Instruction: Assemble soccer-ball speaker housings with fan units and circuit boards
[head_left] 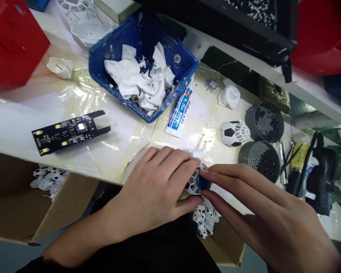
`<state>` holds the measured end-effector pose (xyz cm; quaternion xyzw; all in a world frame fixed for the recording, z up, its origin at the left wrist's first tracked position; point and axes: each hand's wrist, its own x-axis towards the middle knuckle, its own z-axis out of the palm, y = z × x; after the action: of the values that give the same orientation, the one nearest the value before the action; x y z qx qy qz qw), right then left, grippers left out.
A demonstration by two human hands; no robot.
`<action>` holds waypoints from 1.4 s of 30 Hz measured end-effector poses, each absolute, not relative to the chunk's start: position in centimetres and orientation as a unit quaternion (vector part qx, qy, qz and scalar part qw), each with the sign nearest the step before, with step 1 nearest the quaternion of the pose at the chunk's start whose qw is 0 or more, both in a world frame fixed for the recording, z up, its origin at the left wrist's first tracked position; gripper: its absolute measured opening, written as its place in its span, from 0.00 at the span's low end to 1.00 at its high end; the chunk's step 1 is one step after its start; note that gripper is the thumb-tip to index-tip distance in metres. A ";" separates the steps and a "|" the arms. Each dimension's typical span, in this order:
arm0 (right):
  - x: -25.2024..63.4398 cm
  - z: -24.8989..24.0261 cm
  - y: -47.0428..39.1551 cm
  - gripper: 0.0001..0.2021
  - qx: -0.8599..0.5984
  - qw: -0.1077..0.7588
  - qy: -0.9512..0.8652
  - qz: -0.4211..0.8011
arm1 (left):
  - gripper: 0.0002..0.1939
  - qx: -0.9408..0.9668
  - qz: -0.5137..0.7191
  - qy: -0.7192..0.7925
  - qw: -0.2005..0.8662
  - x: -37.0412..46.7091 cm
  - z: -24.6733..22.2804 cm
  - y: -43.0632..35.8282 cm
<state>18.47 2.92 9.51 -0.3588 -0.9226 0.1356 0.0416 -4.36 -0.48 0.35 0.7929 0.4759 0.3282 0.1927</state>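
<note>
Over the table's front edge, my left hand (156,185) is closed around a small white-and-black shell with a soccer-ball pattern (192,185). The fingers and thumb of my right hand (258,208) pinch a round dark-blue piece (204,182) set against the shell's open lattice. My fingers hide part of both pieces. A similar white-and-black shell (235,132) lies on the table beyond my right hand. Behind my left hand rests a blue-and-white glue tube (179,113) marked K-704.
A blue bin (102,72) holds crumpled white wipes (152,81). At left lies a black circuit board (71,132) with a lit lamp. Two grey round containers (258,161) hold small black parts. Cardboard boxes (65,204) with soccer-patterned pieces stand below the edge. A black tray (233,26) overhangs the back.
</note>
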 end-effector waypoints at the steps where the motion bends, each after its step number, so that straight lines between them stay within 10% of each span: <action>1: 18.5 9.6 3.0 0.14 -0.355 0.038 -0.925 0.131 | 0.25 0.793 0.329 0.476 0.192 -4.4 0.3 -0.5; 28: 19.0 8.8 1.8 0.20 -0.314 0.032 -0.942 0.115 | 0.22 0.794 0.323 0.478 0.193 -4.5 0.5 -0.6; 38: 18.1 5.8 1.3 0.14 -0.416 0.236 -0.856 0.194 | 0.22 0.774 0.413 0.450 0.169 -4.3 0.2 -0.7; 42: 18.0 5.0 -0.5 0.28 -0.493 0.307 -0.753 0.310 | 0.25 0.764 0.478 0.413 0.135 -4.7 0.2 -0.9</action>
<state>17.96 -0.48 4.98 -0.4927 -0.7528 0.3104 0.3068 -4.65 -0.94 0.18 0.7636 0.4129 0.4777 0.1352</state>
